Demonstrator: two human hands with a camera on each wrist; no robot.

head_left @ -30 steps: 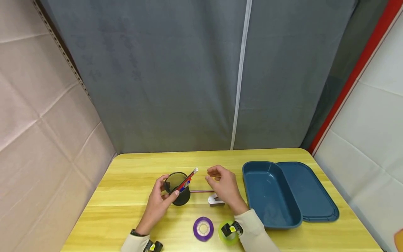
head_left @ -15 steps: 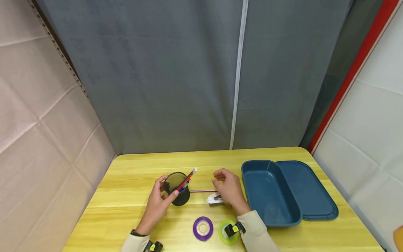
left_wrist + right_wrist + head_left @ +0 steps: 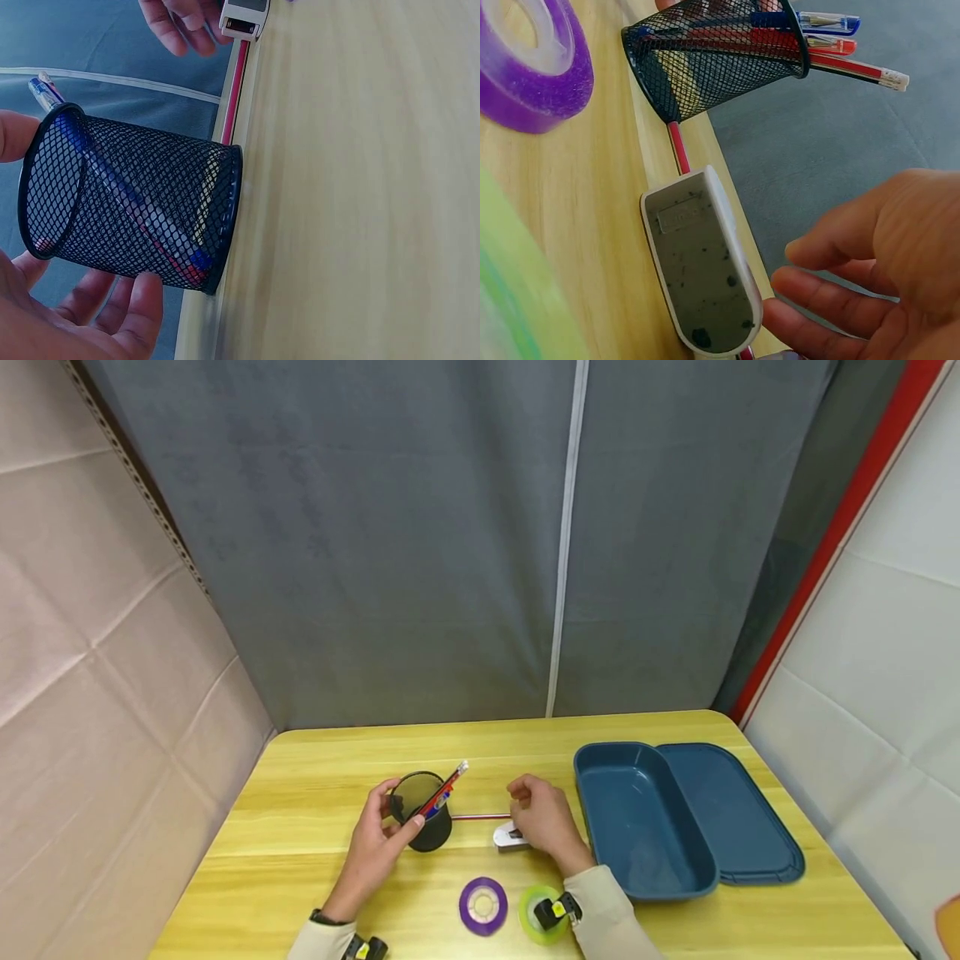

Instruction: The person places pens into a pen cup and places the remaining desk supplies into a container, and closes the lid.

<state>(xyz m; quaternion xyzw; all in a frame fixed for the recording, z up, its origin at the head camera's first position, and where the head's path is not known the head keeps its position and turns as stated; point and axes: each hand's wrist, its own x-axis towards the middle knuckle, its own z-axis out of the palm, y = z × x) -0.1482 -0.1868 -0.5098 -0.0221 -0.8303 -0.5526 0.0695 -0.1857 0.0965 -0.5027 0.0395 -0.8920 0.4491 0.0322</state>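
My left hand [image 3: 377, 852] grips a black mesh pen cup [image 3: 150, 195], thumb at its rim and fingers around its side. Inside it lean a blue pen [image 3: 829, 23], a red pen [image 3: 832, 45] and a pencil [image 3: 859, 69] with a white eraser end. A red striped pencil [image 3: 480, 817] lies on the table, running from near the cup to behind a small white and grey stapler [image 3: 697, 262]. My right hand [image 3: 551, 820] hovers low beside the stapler's right end, fingers loosely bent. Whether a fingertip touches stapler or pencil is unclear.
A purple tape roll [image 3: 483, 906] and a green tape roll [image 3: 534, 914] lie near the front, the green one partly under my right wrist camera. To the right stand a blue bin [image 3: 645, 843] and its flat lid [image 3: 742, 827]. A grey curtain [image 3: 412, 568] hangs behind the table.
My right hand has moved right from near the pencil tops, then down toward the stapler and lying pencil. My left hand and the pen cup have stayed in place.
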